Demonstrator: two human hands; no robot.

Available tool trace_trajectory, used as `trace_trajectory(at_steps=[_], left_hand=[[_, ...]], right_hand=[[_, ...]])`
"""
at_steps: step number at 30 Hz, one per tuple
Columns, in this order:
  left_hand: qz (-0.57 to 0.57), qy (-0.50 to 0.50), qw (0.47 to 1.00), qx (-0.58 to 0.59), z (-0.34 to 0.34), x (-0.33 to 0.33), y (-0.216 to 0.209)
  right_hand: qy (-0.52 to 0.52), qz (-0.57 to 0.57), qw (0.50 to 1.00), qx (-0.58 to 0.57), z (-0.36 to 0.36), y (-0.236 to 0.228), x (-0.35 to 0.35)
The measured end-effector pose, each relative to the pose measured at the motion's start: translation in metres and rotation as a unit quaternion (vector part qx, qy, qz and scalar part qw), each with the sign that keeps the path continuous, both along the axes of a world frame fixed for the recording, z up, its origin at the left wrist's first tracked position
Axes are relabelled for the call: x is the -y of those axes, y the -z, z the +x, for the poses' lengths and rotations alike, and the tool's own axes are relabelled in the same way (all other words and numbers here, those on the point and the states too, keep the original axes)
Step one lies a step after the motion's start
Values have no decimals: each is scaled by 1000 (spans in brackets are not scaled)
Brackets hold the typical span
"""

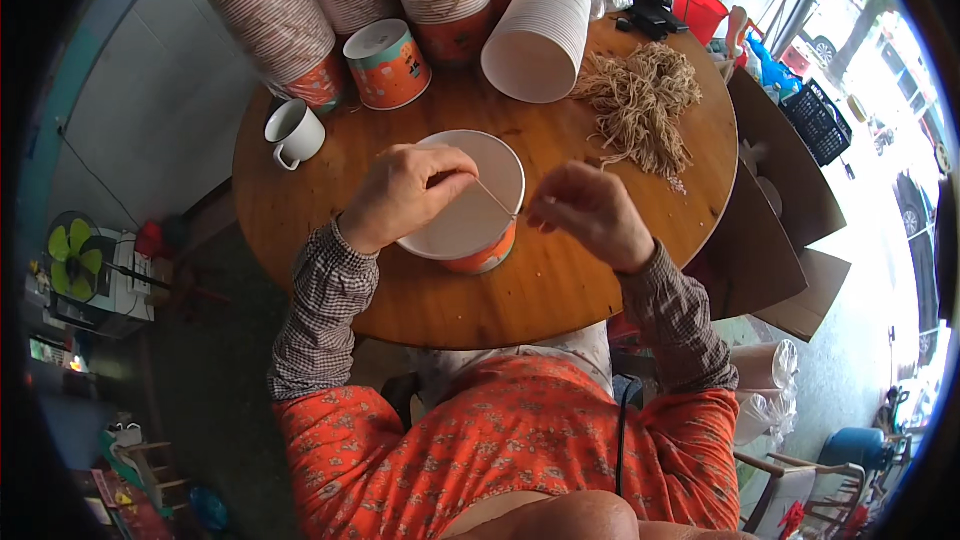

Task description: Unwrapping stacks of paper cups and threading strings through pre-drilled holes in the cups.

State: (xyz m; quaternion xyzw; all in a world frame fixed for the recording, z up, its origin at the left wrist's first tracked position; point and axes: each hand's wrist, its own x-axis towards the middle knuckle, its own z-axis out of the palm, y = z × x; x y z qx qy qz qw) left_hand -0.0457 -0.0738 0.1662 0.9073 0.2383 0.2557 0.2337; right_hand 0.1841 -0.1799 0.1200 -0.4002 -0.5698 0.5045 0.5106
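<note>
A white paper bucket (478, 158) with an orange printed outside stands upright on the round wooden table in front of me, its open mouth toward me. Above its left side, my left hand (415, 192) pinches a thin tan string (497, 200) between thumb and forefinger. The string slants down across the mouth to the right rim. There my right hand (595, 216), slightly blurred, has its fingertips closed at the string's lower end. What exactly lies between those fingertips is too small to see clearly.
Tall stacks of paper buckets (265, 25) line the table's far side. One bucket (388, 65) sits upside down beside a lying stack (537, 35). A white mug (296, 132) stands left, a tangled string heap (645, 105) right. Cardboard boxes (765, 240) flank the table's right edge.
</note>
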Motion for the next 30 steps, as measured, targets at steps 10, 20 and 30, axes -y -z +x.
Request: trace_trajectory(at_steps=[10, 20, 30], left_hand=[[186, -62, 979, 50, -9, 16, 0], [-369, 37, 896, 244, -25, 25, 23], [-348, 82, 910, 210, -35, 27, 31]], right_hand=[[-89, 62, 993, 40, -66, 8, 1], [-45, 187, 964, 183, -88, 12, 12], [63, 299, 922, 239, -65, -10, -19]])
